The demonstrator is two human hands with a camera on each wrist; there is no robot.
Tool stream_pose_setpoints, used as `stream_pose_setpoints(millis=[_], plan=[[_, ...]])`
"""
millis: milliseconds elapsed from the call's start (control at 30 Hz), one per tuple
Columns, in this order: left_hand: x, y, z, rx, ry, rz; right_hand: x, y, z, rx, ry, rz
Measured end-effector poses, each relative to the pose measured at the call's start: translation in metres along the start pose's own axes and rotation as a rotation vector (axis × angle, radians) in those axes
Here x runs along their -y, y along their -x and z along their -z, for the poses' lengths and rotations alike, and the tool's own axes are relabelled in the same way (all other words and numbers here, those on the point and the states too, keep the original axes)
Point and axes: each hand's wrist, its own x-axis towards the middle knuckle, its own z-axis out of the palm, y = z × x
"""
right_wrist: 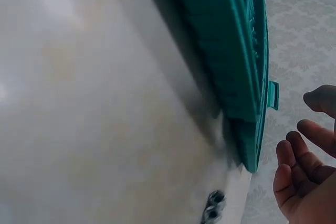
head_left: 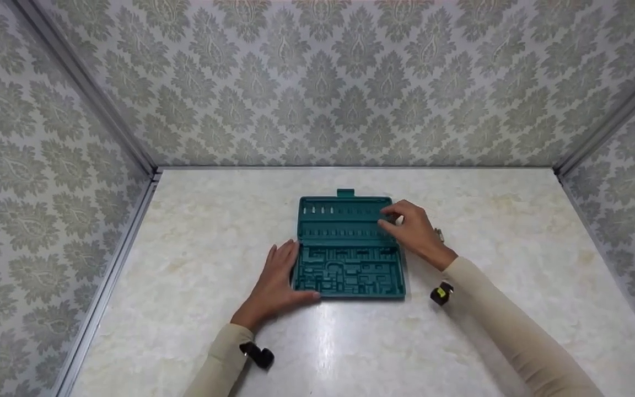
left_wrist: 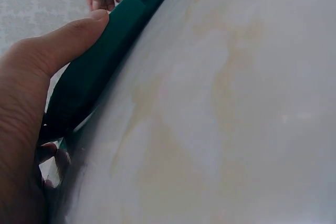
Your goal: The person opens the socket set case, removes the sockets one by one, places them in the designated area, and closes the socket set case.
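Observation:
A green case (head_left: 350,242) lies unfolded on the table, its moulded compartments facing up. Several small pale pieces (head_left: 323,210) stand in the far half's upper left slots. My left hand (head_left: 273,284) holds the near half at its left front corner, fingers along the side and thumb on the front edge; the left wrist view shows that thumb (left_wrist: 79,38) against the green wall (left_wrist: 100,66). Over the far half's right end is my right hand (head_left: 414,229), thumb and forefinger apart. In the right wrist view this hand (right_wrist: 310,166) has loosely bent fingers and no visible object.
Small shiny metal parts (right_wrist: 214,206) lie on the table (right_wrist: 105,129) right of the case, partly visible beyond the right wrist (head_left: 439,235) in the head view. Patterned walls (head_left: 323,82) enclose the table's back and sides. A latch tab (head_left: 345,193) sticks out at the case's far edge.

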Motion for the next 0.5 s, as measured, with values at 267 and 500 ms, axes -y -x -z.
stream_pose_setpoints(millis=[267, 500], plan=[[-0.001, 0.001, 0.001, -0.014, -0.004, 0.000, 0.019, -0.027, -0.018, 0.093, -0.011, 0.021], [-0.001, 0.002, 0.001, 0.000, -0.001, 0.007, 0.024, -0.041, -0.031, 0.151, -0.043, 0.048]])
